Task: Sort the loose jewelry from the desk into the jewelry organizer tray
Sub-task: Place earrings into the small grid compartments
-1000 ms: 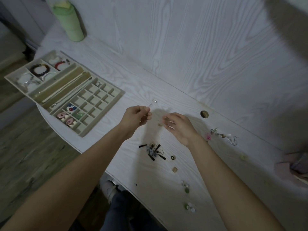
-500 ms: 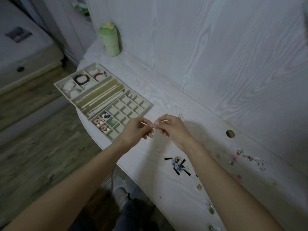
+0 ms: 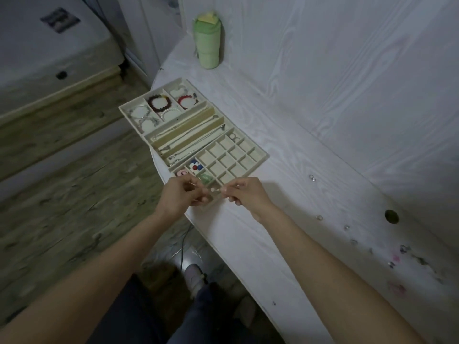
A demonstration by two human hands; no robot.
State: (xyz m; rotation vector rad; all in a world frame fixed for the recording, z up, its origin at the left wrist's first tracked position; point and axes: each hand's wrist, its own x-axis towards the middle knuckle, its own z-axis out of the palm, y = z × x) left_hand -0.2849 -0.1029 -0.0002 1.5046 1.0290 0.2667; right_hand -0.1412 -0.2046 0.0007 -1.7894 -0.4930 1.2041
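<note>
Flanking the organizer tray (image 3: 260, 158): green tumbler (image 3: 207, 42) behind, scattered jewelry (image 3: 397, 256) right

tray (image 3: 258, 151) near corner: hidden by hands; pinched piece (image 3: 215, 190): too small to identify

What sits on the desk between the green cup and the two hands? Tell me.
The head view shows the jewelry organizer tray between the green cup and the left hand and right hand.

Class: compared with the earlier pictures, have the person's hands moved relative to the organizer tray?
Yes. Both hands, left hand and right hand, moved toward the tray, now over its near corner.
</note>
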